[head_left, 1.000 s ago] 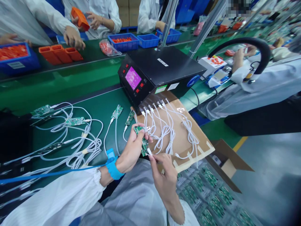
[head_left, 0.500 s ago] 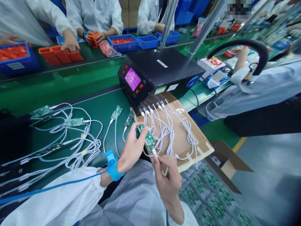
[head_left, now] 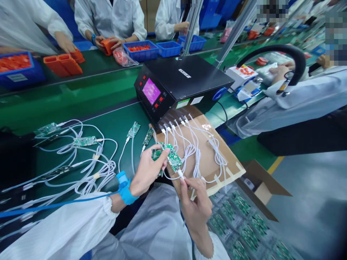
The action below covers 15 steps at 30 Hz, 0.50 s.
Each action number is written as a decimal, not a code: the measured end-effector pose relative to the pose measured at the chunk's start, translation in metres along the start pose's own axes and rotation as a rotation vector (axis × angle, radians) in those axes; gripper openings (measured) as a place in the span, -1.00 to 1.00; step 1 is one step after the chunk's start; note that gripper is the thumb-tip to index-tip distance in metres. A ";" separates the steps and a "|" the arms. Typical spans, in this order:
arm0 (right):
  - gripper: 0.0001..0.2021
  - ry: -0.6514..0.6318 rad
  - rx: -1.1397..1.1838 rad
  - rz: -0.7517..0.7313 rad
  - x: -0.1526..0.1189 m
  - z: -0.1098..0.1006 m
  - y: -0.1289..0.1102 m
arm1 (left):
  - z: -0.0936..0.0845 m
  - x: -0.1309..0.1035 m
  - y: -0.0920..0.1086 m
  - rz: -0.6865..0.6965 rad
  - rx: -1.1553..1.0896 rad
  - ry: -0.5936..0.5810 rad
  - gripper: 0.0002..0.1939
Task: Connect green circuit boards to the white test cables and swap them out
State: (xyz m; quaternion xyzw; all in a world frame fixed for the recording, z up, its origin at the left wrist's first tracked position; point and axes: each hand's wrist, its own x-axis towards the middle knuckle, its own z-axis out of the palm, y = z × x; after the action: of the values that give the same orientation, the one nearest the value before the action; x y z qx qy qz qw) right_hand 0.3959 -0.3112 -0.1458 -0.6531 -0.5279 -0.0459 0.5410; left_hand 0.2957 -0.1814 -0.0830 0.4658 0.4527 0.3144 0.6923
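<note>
My left hand (head_left: 148, 167) is closed on a green circuit board (head_left: 174, 159), thumb on its upper face. A second green board (head_left: 156, 154) shows behind that thumb, partly hidden by the fingers. At the held board's lower end sits a white cable plug (head_left: 180, 173); my right hand (head_left: 195, 202) pinches it between thumb and fingertips. Whether the plug is fully seated I cannot tell. Just beyond my left hand, a small board (head_left: 148, 136) and another board (head_left: 133, 130) lie on the green bench, each with a white cable. A blue wrist strap (head_left: 126, 189) circles my left wrist.
A black tester (head_left: 187, 77) with a lit screen stands ahead, white cables running from it over a cardboard sheet (head_left: 208, 159). More cabled boards (head_left: 85, 141) lie left. Bagged boards (head_left: 249, 231) are low right, beside an open carton (head_left: 264, 191). Co-workers handle orange parts (head_left: 62, 65) across.
The held board and both hands have shifted slightly, and more of the second board shows behind my left thumb. Across the bench, a co-worker's hand has lifted an orange piece from the row.
</note>
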 end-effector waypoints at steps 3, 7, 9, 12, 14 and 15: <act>-0.78 -0.013 0.004 0.027 -0.001 0.001 -0.002 | -0.002 0.002 -0.004 -0.002 0.005 0.001 -0.60; -0.79 -0.042 0.005 0.041 -0.002 0.002 -0.002 | -0.004 0.003 -0.005 0.033 0.030 -0.011 -0.61; -0.81 -0.092 -0.002 0.028 -0.004 -0.003 0.000 | -0.004 0.001 -0.003 0.064 0.082 -0.022 -0.62; -0.81 -0.204 -0.047 -0.064 -0.010 -0.024 0.011 | -0.002 -0.002 0.001 0.106 0.170 -0.062 -0.61; -0.75 -0.295 -0.109 -0.184 -0.017 -0.045 0.021 | -0.002 -0.004 0.005 0.115 0.190 -0.100 -0.59; -0.72 -0.350 -0.149 -0.247 -0.022 -0.056 0.026 | -0.001 -0.004 0.007 0.112 0.188 -0.125 -0.57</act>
State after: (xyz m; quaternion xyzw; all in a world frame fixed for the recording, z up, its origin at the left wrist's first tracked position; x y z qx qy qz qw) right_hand 0.4342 -0.3633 -0.1541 -0.6197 -0.6847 -0.0367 0.3819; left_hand 0.2930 -0.1816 -0.0754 0.5718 0.4096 0.2791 0.6537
